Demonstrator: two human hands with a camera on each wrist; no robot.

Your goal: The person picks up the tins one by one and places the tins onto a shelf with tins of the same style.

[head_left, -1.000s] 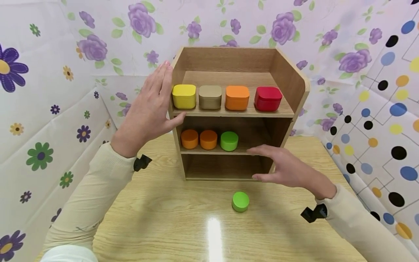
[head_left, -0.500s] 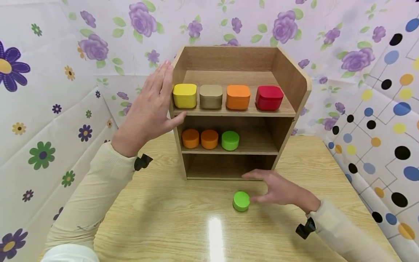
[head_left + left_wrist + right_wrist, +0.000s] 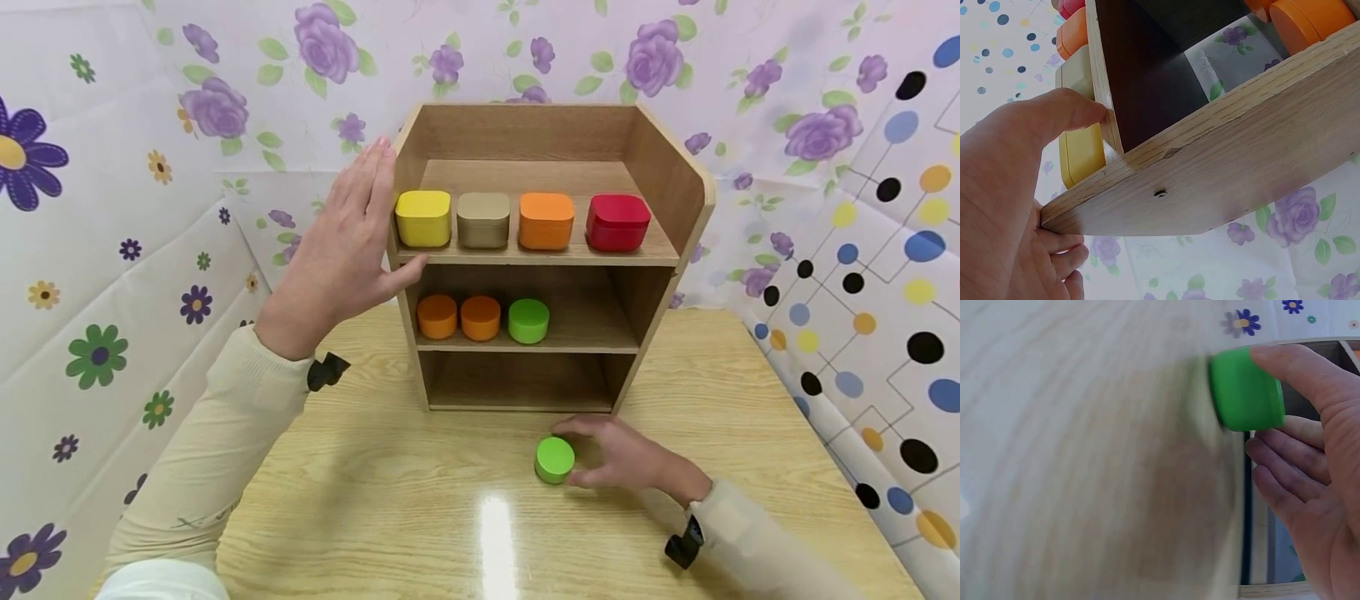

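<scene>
A small wooden shelf unit stands on the table. My left hand holds its left side panel, thumb over the front edge and fingers along the outer face. On the table in front of the unit sits a bright green round box. My right hand grips this box from the right, thumb at its near side and index finger at its far side. In the right wrist view the thumb lies against the green box, while the other fingers extend beneath it.
The top shelf bears a yellow box, a khaki box, an orange box and a red box. Two orange round boxes and a green one stand on the middle shelf. Patterned cloth encloses the table.
My right hand has come down from beside the middle shelf to the green round box on the table and closed around it. The left hand stays on the side panel.
</scene>
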